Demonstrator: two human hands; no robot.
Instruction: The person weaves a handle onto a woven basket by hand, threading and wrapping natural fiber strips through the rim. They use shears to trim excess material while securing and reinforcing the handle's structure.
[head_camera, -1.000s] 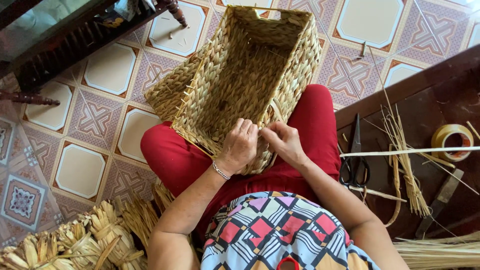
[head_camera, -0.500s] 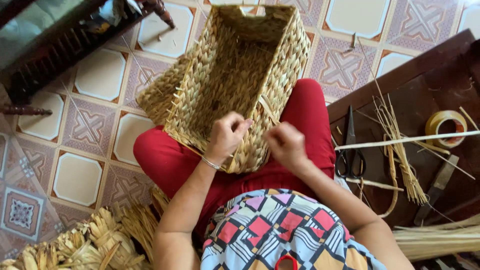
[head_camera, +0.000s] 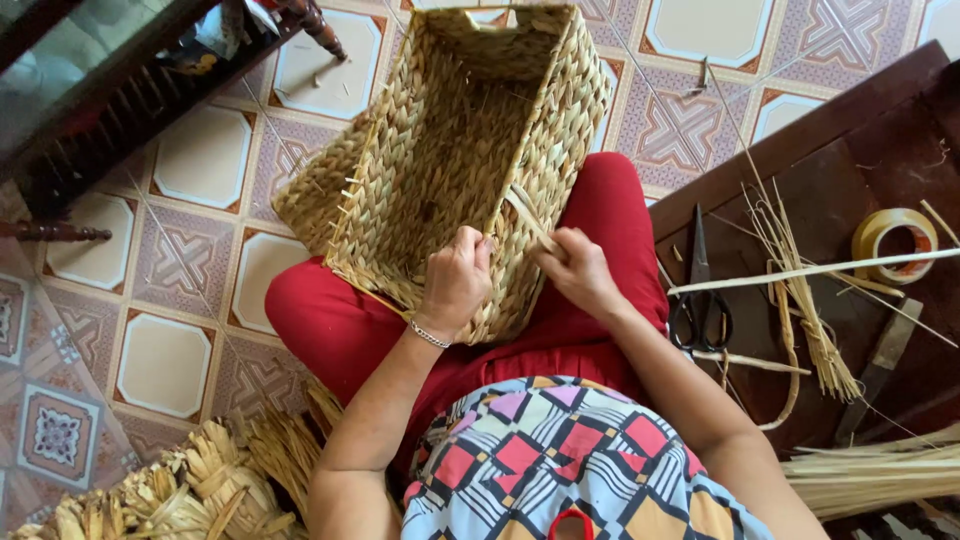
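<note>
While the left hand (head_camera: 455, 280) steadies the coarse rectangular woven basket (head_camera: 450, 150), the right hand (head_camera: 580, 275) pinches a flat straw strand (head_camera: 530, 218)

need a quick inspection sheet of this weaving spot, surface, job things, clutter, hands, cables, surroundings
surface: patterned floor tiles; dark wooden board at the person's right.
job's things: woven basket resting on the lap, opening facing the camera; flat straw strand at its rim.
clutter: scissors, tape roll, loose straw, knife on the board; braided straw on the floor.
grippers: left hand grips the basket rim; right hand pinches the strand.
cables: nothing seen.
surroundings: dark wooden furniture at upper left.
</note>
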